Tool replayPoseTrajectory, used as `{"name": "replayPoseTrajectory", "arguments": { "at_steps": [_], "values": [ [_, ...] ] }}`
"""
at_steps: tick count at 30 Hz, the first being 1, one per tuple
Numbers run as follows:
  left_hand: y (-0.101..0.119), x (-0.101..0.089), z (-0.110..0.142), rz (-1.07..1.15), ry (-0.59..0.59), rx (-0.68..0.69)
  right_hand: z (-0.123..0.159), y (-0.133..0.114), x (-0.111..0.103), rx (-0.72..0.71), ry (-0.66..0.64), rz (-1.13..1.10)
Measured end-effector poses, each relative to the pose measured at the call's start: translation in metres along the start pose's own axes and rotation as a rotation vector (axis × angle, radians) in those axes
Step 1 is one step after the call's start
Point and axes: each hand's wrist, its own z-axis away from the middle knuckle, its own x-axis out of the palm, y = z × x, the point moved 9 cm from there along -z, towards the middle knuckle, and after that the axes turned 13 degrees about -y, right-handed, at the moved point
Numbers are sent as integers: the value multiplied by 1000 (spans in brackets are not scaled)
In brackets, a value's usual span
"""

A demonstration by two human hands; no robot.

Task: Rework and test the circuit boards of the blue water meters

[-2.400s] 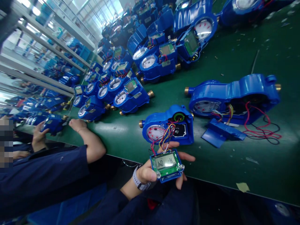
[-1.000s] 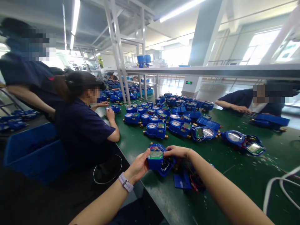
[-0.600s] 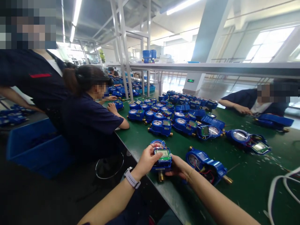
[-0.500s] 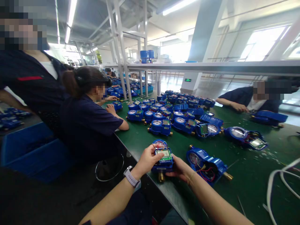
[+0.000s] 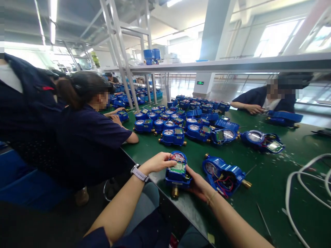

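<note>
A blue water meter (image 5: 177, 175) with a green display board on top and a brass fitting below sits at the near edge of the green table (image 5: 261, 193). My left hand (image 5: 158, 162) reaches over it, fingers pinched at the coloured wires by its dial. My right hand (image 5: 197, 185) cups the meter's right side from below. A second open blue meter (image 5: 222, 174) with loose red and black wires lies just to the right of my hands.
Several blue meters (image 5: 181, 125) are massed in the table's middle. A seated person in dark blue (image 5: 88, 137) works at the left edge, another person (image 5: 269, 100) at the far right. White cables (image 5: 302, 186) loop at right. A metal rack (image 5: 134, 69) crosses overhead.
My head rose from looking down at the display board in my left hand to a wide room view. The board now sits on the meter, held with both hands at the table edge.
</note>
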Motion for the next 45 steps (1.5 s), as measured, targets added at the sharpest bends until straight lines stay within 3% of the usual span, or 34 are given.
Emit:
{"name": "replayPoseTrajectory", "arguments": {
  "at_steps": [5,9,20,24,27,29,31,32,34,37,40,45],
  "values": [
    [6,3,-7,-33,-32,-5,0,0,4,-69,-41,-119],
    [-1,14,-6,36,-67,-24,2,4,5,-62,-69,-193],
    [-5,14,1,121,-6,-87,3,7,4,-39,-82,-241],
    [1,19,6,-52,-35,-111,0,10,0,-49,-74,-225],
    [6,13,17,-416,83,-138,-1,11,-1,-70,-86,-212],
    [5,0,29,-543,299,-129,-1,11,0,-85,-101,-206],
    [-8,-12,42,-398,509,-76,-2,13,0,-95,-115,-197],
    [-20,-13,45,-239,561,-42,-2,13,1,-102,-119,-189],
    [-49,-4,41,101,512,-18,-4,14,2,-123,-121,-162],
    [-80,29,32,587,311,-44,-7,14,8,-159,-117,-96],
    [-86,38,46,918,311,10,-9,12,27,-162,-136,-20],
    [-81,15,113,1118,532,148,-14,5,94,-126,-284,114]
  ]
}}
